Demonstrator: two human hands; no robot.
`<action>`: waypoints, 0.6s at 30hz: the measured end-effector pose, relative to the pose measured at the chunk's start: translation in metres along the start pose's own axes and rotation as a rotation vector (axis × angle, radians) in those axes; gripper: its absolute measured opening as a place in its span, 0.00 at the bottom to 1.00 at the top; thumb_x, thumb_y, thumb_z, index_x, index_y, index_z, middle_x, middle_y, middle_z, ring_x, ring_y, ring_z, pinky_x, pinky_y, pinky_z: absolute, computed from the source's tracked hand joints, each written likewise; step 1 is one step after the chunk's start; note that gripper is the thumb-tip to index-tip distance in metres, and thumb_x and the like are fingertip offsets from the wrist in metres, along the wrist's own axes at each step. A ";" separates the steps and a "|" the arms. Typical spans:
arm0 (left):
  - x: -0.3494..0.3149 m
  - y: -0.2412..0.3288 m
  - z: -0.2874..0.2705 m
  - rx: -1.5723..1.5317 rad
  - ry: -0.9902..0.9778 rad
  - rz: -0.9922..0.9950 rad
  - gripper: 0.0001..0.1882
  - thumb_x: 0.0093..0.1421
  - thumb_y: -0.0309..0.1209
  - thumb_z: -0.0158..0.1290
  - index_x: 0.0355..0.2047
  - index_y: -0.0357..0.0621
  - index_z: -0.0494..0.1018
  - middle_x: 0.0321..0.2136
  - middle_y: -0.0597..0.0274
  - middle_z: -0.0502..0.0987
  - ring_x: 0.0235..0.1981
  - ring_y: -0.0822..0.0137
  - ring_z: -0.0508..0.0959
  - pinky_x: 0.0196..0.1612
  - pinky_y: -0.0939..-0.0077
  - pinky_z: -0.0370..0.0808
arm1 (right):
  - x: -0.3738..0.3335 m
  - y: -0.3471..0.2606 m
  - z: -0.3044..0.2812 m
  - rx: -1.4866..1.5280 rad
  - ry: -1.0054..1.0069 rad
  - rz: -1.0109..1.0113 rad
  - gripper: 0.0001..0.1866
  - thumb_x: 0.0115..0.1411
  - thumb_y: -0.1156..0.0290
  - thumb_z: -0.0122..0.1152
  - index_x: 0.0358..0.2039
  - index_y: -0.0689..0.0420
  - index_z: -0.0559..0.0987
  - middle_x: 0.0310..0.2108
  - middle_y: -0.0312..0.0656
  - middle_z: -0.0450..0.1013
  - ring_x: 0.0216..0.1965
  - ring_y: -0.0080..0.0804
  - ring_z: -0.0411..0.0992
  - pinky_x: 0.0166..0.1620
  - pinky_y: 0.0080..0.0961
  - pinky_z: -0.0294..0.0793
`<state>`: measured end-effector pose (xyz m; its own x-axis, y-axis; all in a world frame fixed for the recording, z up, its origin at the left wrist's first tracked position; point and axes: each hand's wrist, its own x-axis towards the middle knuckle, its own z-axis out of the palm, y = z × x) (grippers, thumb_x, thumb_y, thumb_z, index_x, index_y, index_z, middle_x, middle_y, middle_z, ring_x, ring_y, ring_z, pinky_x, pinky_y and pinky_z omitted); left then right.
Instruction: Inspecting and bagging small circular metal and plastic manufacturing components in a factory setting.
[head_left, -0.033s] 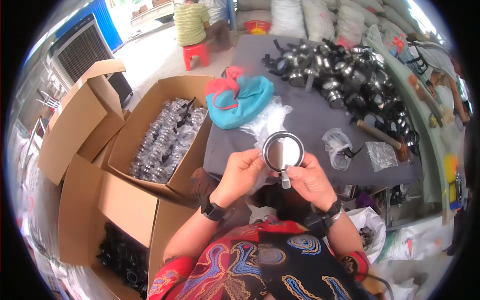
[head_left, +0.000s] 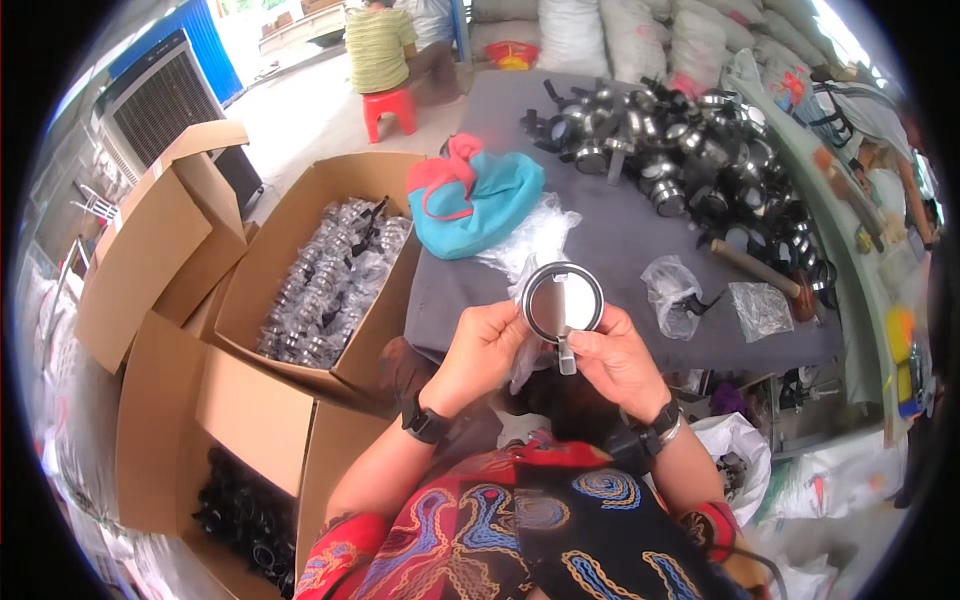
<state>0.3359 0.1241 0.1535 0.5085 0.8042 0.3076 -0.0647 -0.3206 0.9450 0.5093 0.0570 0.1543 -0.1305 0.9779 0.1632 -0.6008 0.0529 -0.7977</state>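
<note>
Both hands hold a round metal-rimmed lid [head_left: 562, 300] with a short handle pointing down, just above the near edge of the dark grey table [head_left: 620, 230]. My left hand [head_left: 482, 352] grips its left rim together with a clear plastic bag [head_left: 520, 368] that hangs between the hands. My right hand [head_left: 612, 362] pinches the handle and the lower right rim. Each wrist carries a dark band.
Several round metal parts [head_left: 690, 150] are heaped at the table's far right. Also on it are a blue and pink cloth bag [head_left: 470, 195], loose clear bags [head_left: 535, 235] and a wooden-handled hammer [head_left: 755, 268]. An open cardboard box [head_left: 330, 270] of bagged parts stands on the left. A person [head_left: 380, 45] sits on a red stool beyond.
</note>
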 end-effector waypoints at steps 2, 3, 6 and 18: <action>0.000 0.005 0.006 0.168 -0.053 0.066 0.06 0.59 0.25 0.48 0.31 0.34 0.71 0.18 0.52 0.71 0.19 0.69 0.69 0.26 0.73 0.68 | -0.003 0.002 0.000 -0.040 0.076 -0.028 0.17 0.54 0.79 0.59 0.46 0.62 0.74 0.42 0.35 0.73 0.43 0.22 0.71 0.49 0.24 0.69; -0.004 0.009 0.005 0.199 -0.042 0.058 0.06 0.59 0.25 0.48 0.30 0.33 0.71 0.18 0.51 0.71 0.20 0.70 0.69 0.26 0.72 0.68 | -0.004 0.003 -0.001 -0.062 0.137 -0.039 0.17 0.54 0.78 0.59 0.46 0.62 0.74 0.42 0.35 0.74 0.42 0.21 0.71 0.48 0.23 0.69; -0.011 -0.008 0.004 0.132 0.030 -0.043 0.08 0.59 0.26 0.49 0.27 0.34 0.72 0.15 0.63 0.68 0.20 0.79 0.65 0.23 0.78 0.64 | -0.001 0.015 -0.009 -0.026 0.134 -0.068 0.15 0.54 0.78 0.61 0.43 0.62 0.76 0.38 0.34 0.75 0.38 0.19 0.71 0.44 0.21 0.71; 0.012 -0.009 -0.008 -0.140 0.208 -0.105 0.09 0.60 0.25 0.49 0.25 0.36 0.74 0.19 0.71 0.73 0.20 0.82 0.67 0.23 0.85 0.64 | 0.007 -0.021 -0.019 -0.017 0.220 -0.268 0.16 0.56 0.79 0.52 0.47 0.62 0.71 0.44 0.42 0.72 0.44 0.30 0.71 0.51 0.34 0.70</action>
<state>0.3358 0.1408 0.1493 0.3324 0.9195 0.2097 -0.1462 -0.1694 0.9746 0.5363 0.0664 0.1613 0.2045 0.9487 0.2410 -0.5771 0.3157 -0.7532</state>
